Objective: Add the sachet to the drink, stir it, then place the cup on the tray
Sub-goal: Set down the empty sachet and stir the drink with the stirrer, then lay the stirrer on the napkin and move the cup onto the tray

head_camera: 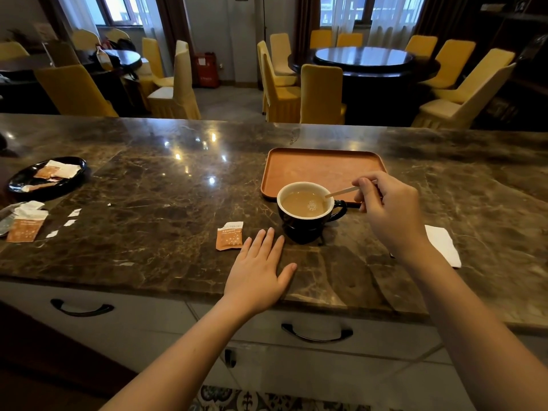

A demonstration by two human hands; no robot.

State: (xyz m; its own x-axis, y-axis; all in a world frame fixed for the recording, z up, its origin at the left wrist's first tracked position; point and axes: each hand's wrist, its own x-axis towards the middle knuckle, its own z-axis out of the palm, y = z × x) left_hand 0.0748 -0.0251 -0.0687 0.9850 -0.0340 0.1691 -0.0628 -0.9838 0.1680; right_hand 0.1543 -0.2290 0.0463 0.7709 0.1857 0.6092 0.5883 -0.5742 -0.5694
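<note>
Your right hand (pixel 388 209), right of centre in the frame, pinches a thin wooden stirrer (pixel 341 192) between fingertips, its lower end dipping over the rim into the pale milky drink in the dark cup (pixel 308 215). A patch of white powder or foam sits on the liquid, so the stirring looks barely begun. Keep the pinch light, circle the stick inside the rim without knocking the wall, and steady the cup if it shifts; its handle points toward your stirring hand. Your left hand (pixel 258 271) lies flat and spread on the counter, holding nothing, just beside the cup's base and nearly touching an orange sachet (pixel 229 235) at lower centre, whose top edge looks torn. The orange tray (pixel 323 161) waits empty directly behind the cup, so the lift should be short.

The counter (pixel 148 188) is glossy dark marble, likely slick. A white napkin (pixel 441 244) lies at right. At far left, a black dish (pixel 47 179) of sachets and torn wrappers (pixel 26 223). Beyond, yellow-covered chairs (pixel 321 93) ring dark round tables.
</note>
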